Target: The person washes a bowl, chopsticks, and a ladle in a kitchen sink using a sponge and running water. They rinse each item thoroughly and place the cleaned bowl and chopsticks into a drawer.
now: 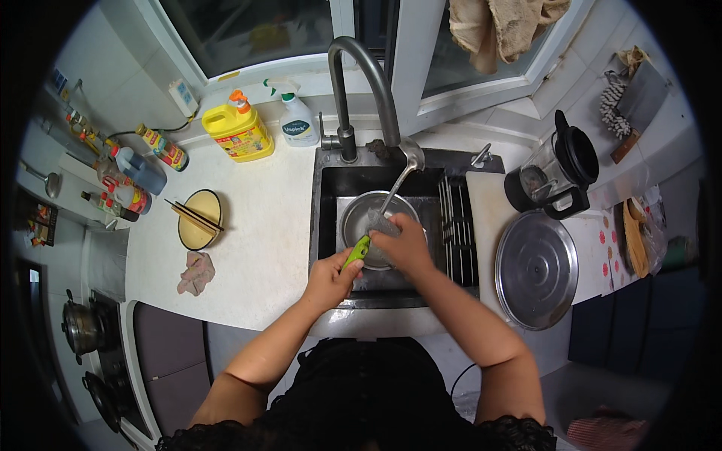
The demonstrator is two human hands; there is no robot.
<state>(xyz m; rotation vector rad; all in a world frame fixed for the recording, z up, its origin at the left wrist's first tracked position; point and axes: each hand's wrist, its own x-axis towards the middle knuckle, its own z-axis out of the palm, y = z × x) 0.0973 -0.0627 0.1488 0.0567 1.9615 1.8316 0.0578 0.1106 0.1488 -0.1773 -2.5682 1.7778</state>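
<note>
Over the sink, my left hand (329, 279) is closed around the green handle of a metal ladle (394, 189). The ladle slants away from me, its bowl end up beside the tip of the faucet (380, 98). My right hand (406, 244) presses a grey scrubbing pad (382, 223) against the ladle where handle and stem meet. Under both hands a round metal basin (352, 213) sits in the dark sink (325, 218), partly hidden by them.
Left on the counter are a bowl with chopsticks (201, 218), a crumpled rag (197, 273), a yellow jug (239, 131) and a spray bottle (298, 120). A black rack (456, 225) lines the sink's right side. Beyond it are a large metal lid (537, 269) and a blender (553, 169).
</note>
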